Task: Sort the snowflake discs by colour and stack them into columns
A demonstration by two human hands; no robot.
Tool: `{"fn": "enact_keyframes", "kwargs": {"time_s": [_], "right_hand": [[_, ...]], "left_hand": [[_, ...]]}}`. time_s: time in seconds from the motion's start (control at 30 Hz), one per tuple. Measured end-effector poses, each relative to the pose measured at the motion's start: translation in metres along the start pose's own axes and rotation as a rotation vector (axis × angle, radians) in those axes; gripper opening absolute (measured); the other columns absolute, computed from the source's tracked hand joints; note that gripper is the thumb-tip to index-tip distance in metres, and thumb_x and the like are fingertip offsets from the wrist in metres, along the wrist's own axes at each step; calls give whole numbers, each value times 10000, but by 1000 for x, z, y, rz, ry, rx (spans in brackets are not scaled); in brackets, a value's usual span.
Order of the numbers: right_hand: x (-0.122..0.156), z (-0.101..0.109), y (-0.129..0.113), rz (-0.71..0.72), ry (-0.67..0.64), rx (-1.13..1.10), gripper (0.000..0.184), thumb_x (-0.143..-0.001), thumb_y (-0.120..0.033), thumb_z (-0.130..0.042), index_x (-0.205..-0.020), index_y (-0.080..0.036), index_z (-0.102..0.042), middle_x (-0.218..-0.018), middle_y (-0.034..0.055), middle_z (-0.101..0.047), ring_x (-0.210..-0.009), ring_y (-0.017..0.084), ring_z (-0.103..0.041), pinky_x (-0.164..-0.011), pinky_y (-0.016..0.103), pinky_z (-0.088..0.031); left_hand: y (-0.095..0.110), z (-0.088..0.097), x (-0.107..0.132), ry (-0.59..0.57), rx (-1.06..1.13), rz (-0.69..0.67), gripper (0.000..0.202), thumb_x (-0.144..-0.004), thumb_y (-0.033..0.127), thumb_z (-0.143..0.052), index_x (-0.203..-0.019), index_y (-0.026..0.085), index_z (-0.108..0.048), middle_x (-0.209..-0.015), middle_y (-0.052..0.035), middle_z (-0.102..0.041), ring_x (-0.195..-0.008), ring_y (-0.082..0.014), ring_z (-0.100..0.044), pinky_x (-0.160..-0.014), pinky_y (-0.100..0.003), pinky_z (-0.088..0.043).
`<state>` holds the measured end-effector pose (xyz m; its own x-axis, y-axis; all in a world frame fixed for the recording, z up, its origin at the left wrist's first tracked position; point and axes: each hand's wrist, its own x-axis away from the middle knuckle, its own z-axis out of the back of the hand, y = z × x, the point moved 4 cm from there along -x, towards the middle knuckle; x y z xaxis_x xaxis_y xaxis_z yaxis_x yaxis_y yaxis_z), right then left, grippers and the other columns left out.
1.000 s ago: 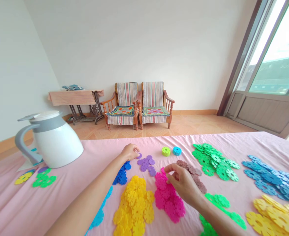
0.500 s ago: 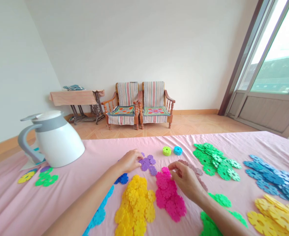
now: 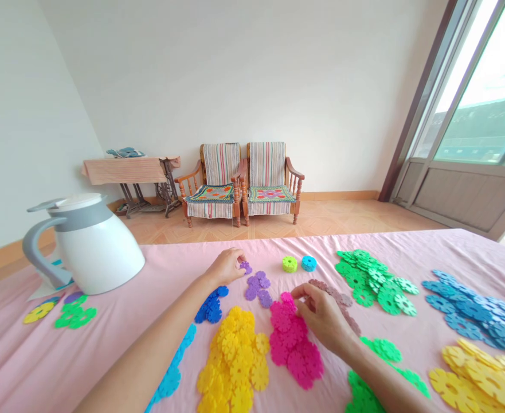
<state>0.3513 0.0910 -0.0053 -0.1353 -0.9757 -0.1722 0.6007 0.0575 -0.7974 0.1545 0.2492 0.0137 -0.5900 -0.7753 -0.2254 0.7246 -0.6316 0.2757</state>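
My left hand [image 3: 227, 265] reaches to the far middle of the table, its fingers bent closed on a purple flower-shaped disc [image 3: 246, 267]. Nearer me lies a small group of purple discs [image 3: 258, 283]. My right hand [image 3: 321, 310] hovers at the far end of the pink disc pile [image 3: 293, 338], thumb and forefinger pinched together. What sits between those fingertips, if anything, is hidden. Between my forearms spreads a yellow disc pile [image 3: 230, 361]. Dark blue discs [image 3: 209, 304] lie beside my left forearm, and brown discs [image 3: 340, 298] beyond my right hand.
A white jug [image 3: 100, 246] stands at the left near small groups of green [image 3: 75, 312] and yellow discs [image 3: 39, 311]. Lime [image 3: 289, 264] and blue stacks [image 3: 308, 263] stand farther back. Green [image 3: 376, 281], blue [image 3: 471, 310] and yellow piles [image 3: 476, 378] cover the right side.
My left hand has shifted slightly away from me, up and left of the purple group, uncovering more of the dark blue discs. My right hand stays almost in place over the pink pile.
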Motion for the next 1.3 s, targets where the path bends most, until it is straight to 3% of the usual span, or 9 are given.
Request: {"fn": "enact_keyframes", "kwargs": {"time_s": [0.5,0.7,0.93,1.3], "right_hand": [[0,-5,4,5,-16,-42,158,-762,-159,-438,-802,-175,-590,-494,-61,-431,-457,110,-442,-433,219,-242],[1,-4,4,-1,-15,-35,168,-753,-139,-434,-796,-173,-593,-504,-55,-455,-462,108,-455,-435,215,-250],[1,-6,3,0,-26,-39,156,-778,-172,-439,-807,-179,-592,-510,-51,-461,-472,113,-463,-439,221,-255],[0,-5,2,9,-29,-33,167,-768,-153,-431,-810,-176,-591,-536,-47,-479,-490,114,-462,-449,221,-264]], "left_hand": [[0,-24,-18,-121,-119,-63,130,-600,151,-638,-727,175,-638,-775,-23,-636,-763,-180,-584,-677,-238,-409],[1,-18,-16,-84,-77,-32,151,-589,147,-646,-737,174,-642,-778,-18,-632,-753,-172,-588,-676,-231,-420],[-16,3,-8,-16,-5,61,219,-596,179,-659,-814,160,-643,-749,-4,-617,-698,-153,-583,-626,-221,-424],[-12,-12,1,-78,24,46,189,-591,111,-609,-766,157,-665,-708,3,-617,-671,-142,-583,-629,-212,-422]]}}
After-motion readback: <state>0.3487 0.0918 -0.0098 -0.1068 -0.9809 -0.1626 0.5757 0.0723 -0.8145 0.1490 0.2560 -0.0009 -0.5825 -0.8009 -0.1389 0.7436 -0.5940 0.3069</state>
